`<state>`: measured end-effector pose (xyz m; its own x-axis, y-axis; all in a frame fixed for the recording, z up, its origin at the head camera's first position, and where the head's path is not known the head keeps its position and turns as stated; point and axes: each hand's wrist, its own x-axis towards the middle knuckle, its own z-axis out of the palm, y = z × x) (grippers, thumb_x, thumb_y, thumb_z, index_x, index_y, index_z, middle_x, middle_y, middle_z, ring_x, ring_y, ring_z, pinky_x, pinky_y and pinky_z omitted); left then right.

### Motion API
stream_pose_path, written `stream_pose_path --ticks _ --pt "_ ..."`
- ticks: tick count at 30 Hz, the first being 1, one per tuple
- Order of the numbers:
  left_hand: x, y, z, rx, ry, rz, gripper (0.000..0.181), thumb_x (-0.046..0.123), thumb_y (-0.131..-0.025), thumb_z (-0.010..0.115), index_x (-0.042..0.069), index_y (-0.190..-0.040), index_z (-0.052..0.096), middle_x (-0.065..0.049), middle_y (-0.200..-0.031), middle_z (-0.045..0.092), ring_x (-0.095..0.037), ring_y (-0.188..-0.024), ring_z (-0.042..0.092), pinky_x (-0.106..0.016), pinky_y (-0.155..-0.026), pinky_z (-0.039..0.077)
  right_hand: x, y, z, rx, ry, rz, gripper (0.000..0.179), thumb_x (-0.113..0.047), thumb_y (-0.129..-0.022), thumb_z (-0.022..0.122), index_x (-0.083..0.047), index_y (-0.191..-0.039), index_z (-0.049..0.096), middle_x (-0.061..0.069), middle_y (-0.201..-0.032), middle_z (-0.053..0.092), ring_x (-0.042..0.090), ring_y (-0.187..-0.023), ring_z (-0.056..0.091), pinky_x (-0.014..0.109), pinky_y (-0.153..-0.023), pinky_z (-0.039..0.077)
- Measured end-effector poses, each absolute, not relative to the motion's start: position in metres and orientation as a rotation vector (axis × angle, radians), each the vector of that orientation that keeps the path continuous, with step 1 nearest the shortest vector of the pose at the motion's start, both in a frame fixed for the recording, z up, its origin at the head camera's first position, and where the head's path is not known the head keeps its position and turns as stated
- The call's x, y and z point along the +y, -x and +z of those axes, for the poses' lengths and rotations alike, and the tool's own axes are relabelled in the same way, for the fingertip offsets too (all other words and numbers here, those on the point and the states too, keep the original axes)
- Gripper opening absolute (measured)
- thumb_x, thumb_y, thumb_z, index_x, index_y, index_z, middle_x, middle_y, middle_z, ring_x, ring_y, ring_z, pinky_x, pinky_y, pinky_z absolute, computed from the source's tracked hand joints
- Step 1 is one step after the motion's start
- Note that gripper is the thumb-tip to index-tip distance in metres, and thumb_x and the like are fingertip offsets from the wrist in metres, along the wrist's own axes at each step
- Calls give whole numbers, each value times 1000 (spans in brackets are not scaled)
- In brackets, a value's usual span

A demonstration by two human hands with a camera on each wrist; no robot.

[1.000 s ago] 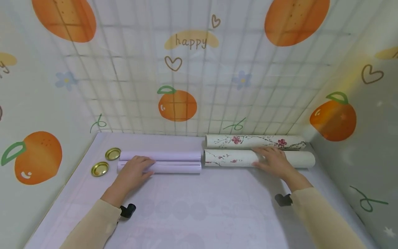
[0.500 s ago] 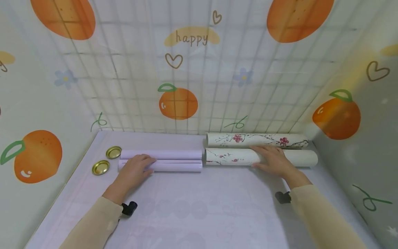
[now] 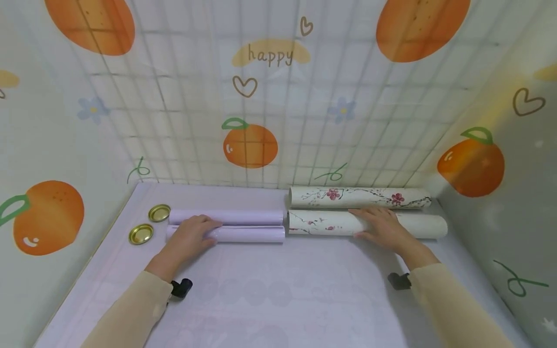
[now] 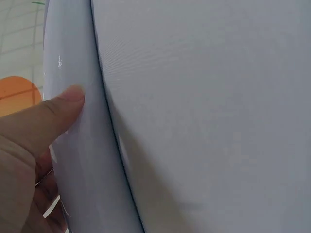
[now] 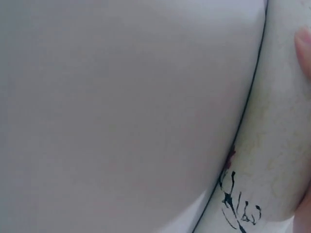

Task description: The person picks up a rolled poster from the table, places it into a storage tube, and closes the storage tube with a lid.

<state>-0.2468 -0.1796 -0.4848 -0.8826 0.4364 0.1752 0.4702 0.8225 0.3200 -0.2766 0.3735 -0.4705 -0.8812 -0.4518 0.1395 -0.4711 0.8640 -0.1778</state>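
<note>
Two glossy lavender paper rolls lie side by side left of centre in the head view. My left hand (image 3: 189, 237) grips the front lavender roll (image 3: 250, 235), fingers over its far side; the back lavender roll (image 3: 243, 217) lies just behind. In the left wrist view the thumb presses on the glossy roll (image 4: 87, 160). On the right, my right hand (image 3: 383, 228) holds the front white roll (image 3: 319, 222), printed with blossom branches. Behind it lies a second blossom-printed roll (image 3: 365, 195). The right wrist view shows the white roll (image 5: 277, 121) with fingertips at the edge.
Two round gold lids (image 3: 159, 213), one nearer than the other, lie left of the lavender rolls. A pale cloth covers the table (image 3: 278, 295). Walls with printed oranges (image 3: 250, 146) and a faint grid enclose the back and both sides.
The front lavender roll and the front blossom roll, with both hands on them, have shifted slightly toward me, and thin gaps to the rolls behind have widened a little.
</note>
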Motion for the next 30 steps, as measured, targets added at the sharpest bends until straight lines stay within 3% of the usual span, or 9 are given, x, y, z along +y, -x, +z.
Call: stream_pose_path --ticks 13,21,30 --pt "-201 248 -489 -2838 803 -537 41 21 -85 81 14 -124 70 -4 -122 70 -30 -116 62 -49 -103 47 378 261 -464 -2899 -804 239 73 -44 -85 79 -22 -148 50 17 -127 60 40 -117 55 67 -98 39" --pt "-211 242 -490 -2810 781 -541 42 20 -84 81 13 -124 70 -5 -122 70 -32 -114 61 -52 -102 45 374 252 -456 -2864 -875 277 72 -38 -84 81 -19 -147 51 14 -122 60 37 -112 57 63 -98 41" --pt "-219 235 -482 -2813 723 -590 41 18 -85 81 14 -124 71 -4 -121 70 -32 -115 60 -53 -102 45 371 240 -444 -2786 -911 239 70 -40 -84 81 -20 -145 53 10 -119 62 34 -103 62 55 -86 52"
